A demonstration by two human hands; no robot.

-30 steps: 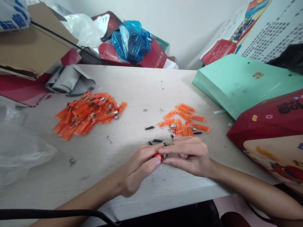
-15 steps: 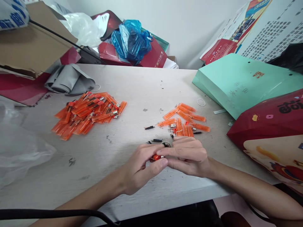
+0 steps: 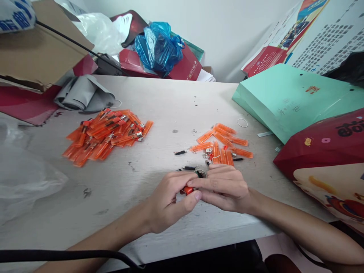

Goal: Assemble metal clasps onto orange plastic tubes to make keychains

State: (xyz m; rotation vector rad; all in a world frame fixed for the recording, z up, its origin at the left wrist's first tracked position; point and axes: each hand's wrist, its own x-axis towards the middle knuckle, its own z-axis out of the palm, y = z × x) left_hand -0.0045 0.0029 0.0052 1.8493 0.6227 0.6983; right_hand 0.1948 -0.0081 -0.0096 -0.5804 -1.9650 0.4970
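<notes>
My left hand (image 3: 172,203) is closed around an orange lighter (image 3: 187,190), and only its red-orange end shows between the fingers. My right hand (image 3: 226,188) presses its fingers against the same lighter from the right; the fingertips of both hands meet there and hide most of it. Just beyond the hands lie small black igniter pieces (image 3: 189,168) and a pile of orange lighter bodies (image 3: 218,142) with loose metal parts among them. A bigger heap of orange lighters (image 3: 105,134) with metal tops rests to the left.
A mint-green paper bag (image 3: 290,98) and a dark red bag (image 3: 321,151) stand at the right. Clear plastic (image 3: 28,174) and a cardboard box (image 3: 48,45) are on the left. A blue plastic bag (image 3: 159,47) sits at the back. A black cable (image 3: 71,255) crosses the lower left.
Both hands stay in nearly the same place. A little more of the lighter's red-orange end shows between the fingers. The piles have not changed.
</notes>
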